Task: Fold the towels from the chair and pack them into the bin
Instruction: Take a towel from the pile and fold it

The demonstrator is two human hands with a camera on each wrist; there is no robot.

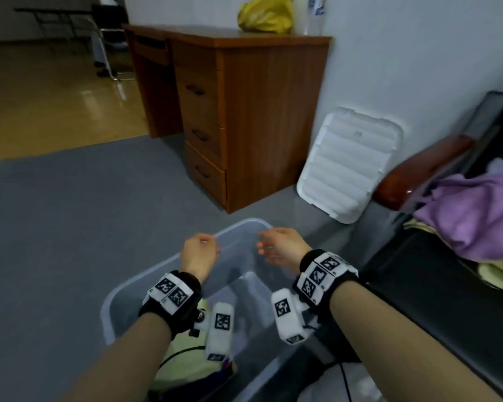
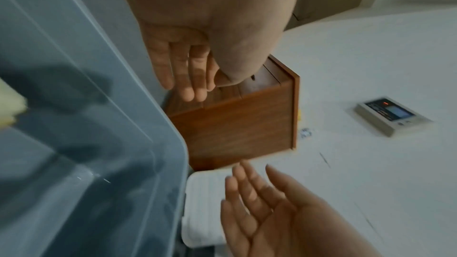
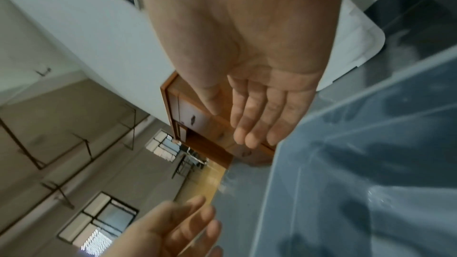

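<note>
A clear plastic bin (image 1: 122,297) stands on the floor below me, with a folded pale yellow towel (image 1: 180,361) in its near left part. Both hands hover above the bin's far end, a small gap between them. My left hand (image 1: 206,245) has relaxed fingers (image 2: 185,85) and holds nothing. My right hand (image 1: 266,246) is empty too, its fingers (image 3: 252,124) straight. On the dark chair (image 1: 436,285) at the right lie a crumpled purple towel (image 1: 476,216) and pale yellow towels (image 1: 500,274) under it.
The bin's white lid (image 1: 349,163) leans against the wall behind the bin. A brown wooden desk with drawers (image 1: 244,117) stands beyond, with a yellow bag (image 1: 265,15) on top. Grey carpet (image 1: 70,213) spreads to the left.
</note>
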